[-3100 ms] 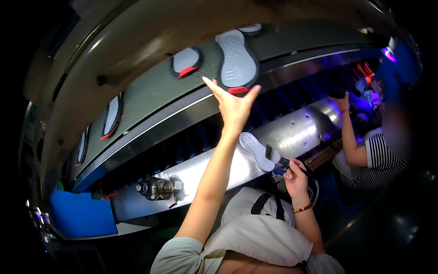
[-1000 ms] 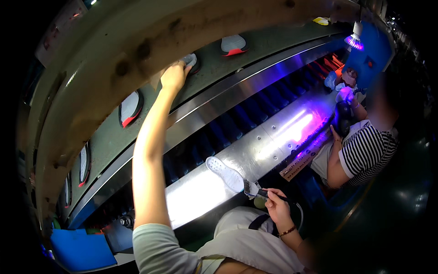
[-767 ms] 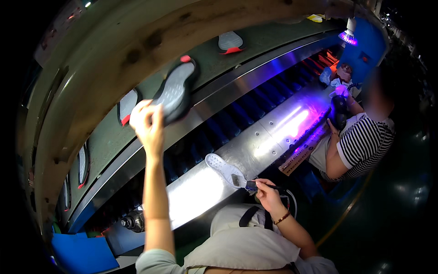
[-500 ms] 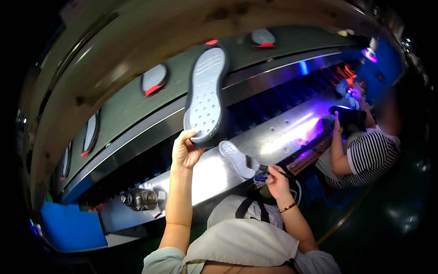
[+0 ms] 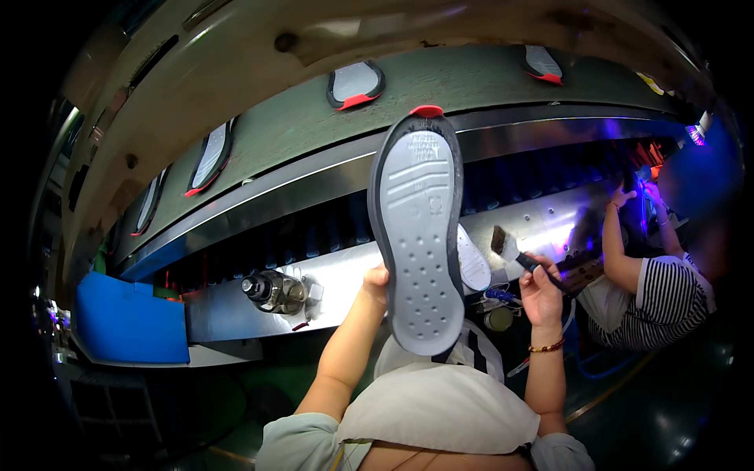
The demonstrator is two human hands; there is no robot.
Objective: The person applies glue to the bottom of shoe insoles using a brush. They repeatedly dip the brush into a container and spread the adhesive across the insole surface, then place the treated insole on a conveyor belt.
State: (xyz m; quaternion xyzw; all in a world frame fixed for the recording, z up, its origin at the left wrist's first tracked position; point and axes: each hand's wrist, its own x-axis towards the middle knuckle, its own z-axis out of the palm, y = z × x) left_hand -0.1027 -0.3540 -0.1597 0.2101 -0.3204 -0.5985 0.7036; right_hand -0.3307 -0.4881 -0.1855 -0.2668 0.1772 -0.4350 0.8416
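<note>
My left hand [image 5: 378, 286] grips the side edge of a shoe sole [image 5: 420, 228], held upright in front of me. The sole has a grey dimpled inner face, a dark rim and a red tip at its upper end; most of my left fingers are hidden behind it. In my right hand [image 5: 540, 297] is a flat brush [image 5: 512, 250] with a black handle and dark bristles, pointing up and left. The bristles are apart from the held sole. Behind that sole, a small white sole-shaped piece [image 5: 473, 265] shows in part on the metal bench [image 5: 345, 271].
Several similar soles [image 5: 356, 83] lie on the green conveyor belt [image 5: 275, 133] beyond the bench. A clear bottle with a dark cap [image 5: 275, 292] stands on the bench at left, near a blue bin [image 5: 129, 320]. A co-worker in a striped shirt [image 5: 671, 297] works under purple light at right.
My left hand has brought the sole lower and closer to me. The brush has moved away from the white piece, up and to the right. The whole view has shifted.
</note>
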